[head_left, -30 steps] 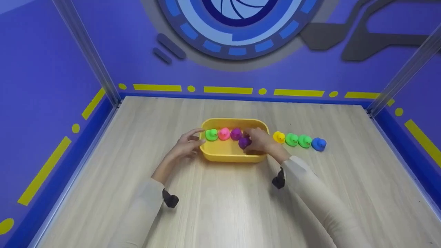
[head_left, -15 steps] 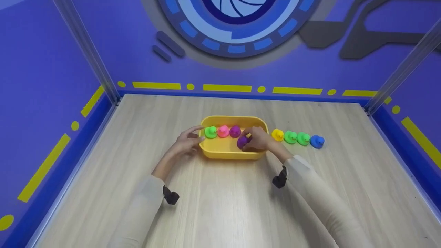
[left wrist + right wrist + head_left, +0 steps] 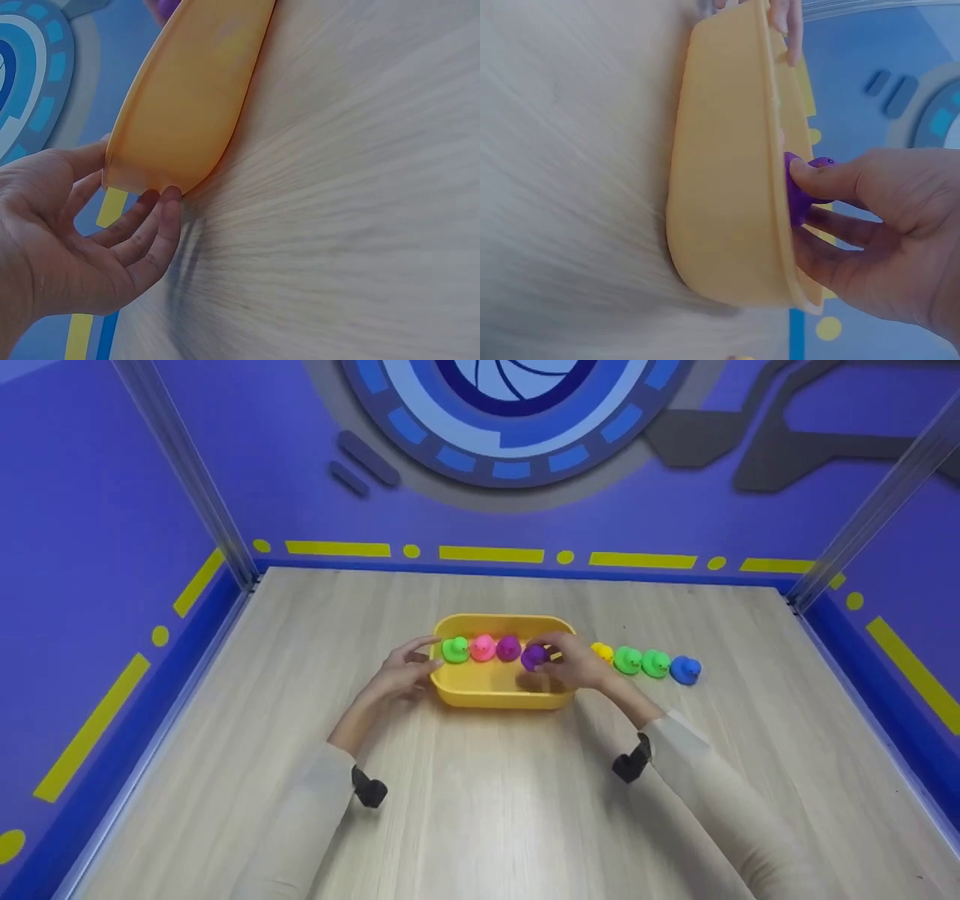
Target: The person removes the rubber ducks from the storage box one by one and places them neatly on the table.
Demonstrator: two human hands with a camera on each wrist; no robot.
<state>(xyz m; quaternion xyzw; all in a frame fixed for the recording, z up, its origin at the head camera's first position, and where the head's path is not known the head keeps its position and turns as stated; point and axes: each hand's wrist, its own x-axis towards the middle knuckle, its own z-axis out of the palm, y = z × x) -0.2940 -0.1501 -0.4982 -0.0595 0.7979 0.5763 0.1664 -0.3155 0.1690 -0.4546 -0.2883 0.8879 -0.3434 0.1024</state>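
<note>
My right hand (image 3: 577,660) pinches a purple toy duck (image 3: 534,658) between thumb and fingers, over the right part of a yellow plastic bin (image 3: 506,700). In the right wrist view the purple duck shows just above the bin's rim. Along the back of the bin stand a green duck (image 3: 454,650), a pink duck (image 3: 483,648) and another purple duck (image 3: 508,648) in a row. My left hand (image 3: 405,671) holds the bin's left end. Its thumb and a finger are at the rim, and the other fingertips touch the outer wall in the left wrist view.
Right of the bin a line of ducks stands on the wooden table (image 3: 480,795): a yellow duck (image 3: 602,652), partly hidden by the hand, two green ducks (image 3: 628,661) and a blue duck (image 3: 685,670). Blue panels (image 3: 480,521) with yellow marks enclose the table.
My right hand has shifted back and slightly right with the purple duck, bringing it up toward the row's right end. The left hand stays on the bin's end.
</note>
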